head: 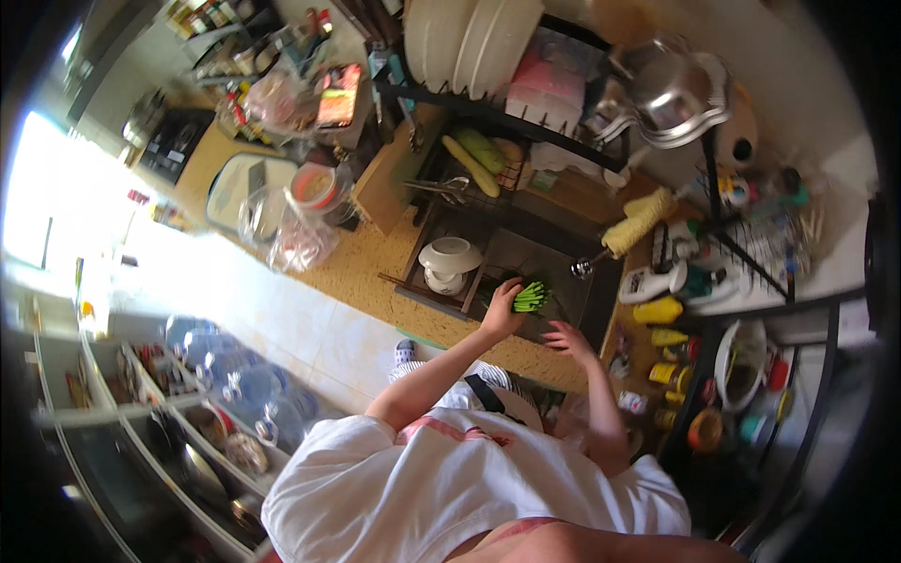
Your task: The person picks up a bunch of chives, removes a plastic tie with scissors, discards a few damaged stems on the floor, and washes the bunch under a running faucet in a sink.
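Over the dark kitchen sink (538, 255), my left hand (504, 308) grips a bunch of green vegetable stalks (531, 297), their cut-looking ends pointing right. Darker leaves hang partly hidden below that hand. Just right of the bunch, my right hand (570, 343) is held with its fingers spread and nothing in it. A faucet with a cloth-like yellow cover (637, 224) reaches over the sink from the right. White bowls (450, 257) are stacked at the sink's left side, near a pair of chopsticks (405, 283).
A black dish rack (493, 112) with plates stands above the sink. Behind the sink lie a long gourd-like vegetable (471, 165) and metal utensils (443, 187). An upright wooden board (383, 186) and a plastic bag (303, 243) are to the left; a spray bottle (651, 281) is right.
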Motion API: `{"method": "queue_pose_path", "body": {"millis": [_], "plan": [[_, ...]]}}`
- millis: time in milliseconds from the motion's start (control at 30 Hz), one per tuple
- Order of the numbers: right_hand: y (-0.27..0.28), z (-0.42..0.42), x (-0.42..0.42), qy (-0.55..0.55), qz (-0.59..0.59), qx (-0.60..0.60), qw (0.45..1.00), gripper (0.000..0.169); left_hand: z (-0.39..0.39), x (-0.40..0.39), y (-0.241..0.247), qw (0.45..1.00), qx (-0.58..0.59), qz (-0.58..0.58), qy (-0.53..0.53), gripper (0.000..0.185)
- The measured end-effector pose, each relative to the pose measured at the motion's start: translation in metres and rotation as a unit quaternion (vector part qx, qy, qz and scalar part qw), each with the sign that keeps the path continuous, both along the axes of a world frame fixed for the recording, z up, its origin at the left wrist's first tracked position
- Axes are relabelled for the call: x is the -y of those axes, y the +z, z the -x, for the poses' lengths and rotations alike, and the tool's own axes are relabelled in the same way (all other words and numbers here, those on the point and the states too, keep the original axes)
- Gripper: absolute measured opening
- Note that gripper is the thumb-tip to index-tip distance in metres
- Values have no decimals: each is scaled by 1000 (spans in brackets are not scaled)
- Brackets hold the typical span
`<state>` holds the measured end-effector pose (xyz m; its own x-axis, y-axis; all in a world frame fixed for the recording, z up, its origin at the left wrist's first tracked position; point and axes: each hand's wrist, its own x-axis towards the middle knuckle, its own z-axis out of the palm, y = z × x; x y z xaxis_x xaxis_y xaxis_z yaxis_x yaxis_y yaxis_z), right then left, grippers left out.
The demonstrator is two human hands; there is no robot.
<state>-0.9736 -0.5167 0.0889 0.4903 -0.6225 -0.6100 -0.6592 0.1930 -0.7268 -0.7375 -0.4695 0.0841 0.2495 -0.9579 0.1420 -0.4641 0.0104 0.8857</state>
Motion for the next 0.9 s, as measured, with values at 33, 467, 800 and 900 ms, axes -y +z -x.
{"method": "queue_pose_path", "body": {"millis": [33,467,800,900], "plan": [[-10,1,-1,109,202,-234,945,50,-6,-6,3,999,22,-36,-28,52],[384,-253,61,-74,688,90,716,20,-97,-58,26,953,-239,-37,-184,40],[363,-286,256,136,560,-283,766,27,-164,-85,137,885,-447,26,-124,13],[353,-272,271,134,573,-256,767,28,-179,-90,143,879,-463,50,-101,13]]}}
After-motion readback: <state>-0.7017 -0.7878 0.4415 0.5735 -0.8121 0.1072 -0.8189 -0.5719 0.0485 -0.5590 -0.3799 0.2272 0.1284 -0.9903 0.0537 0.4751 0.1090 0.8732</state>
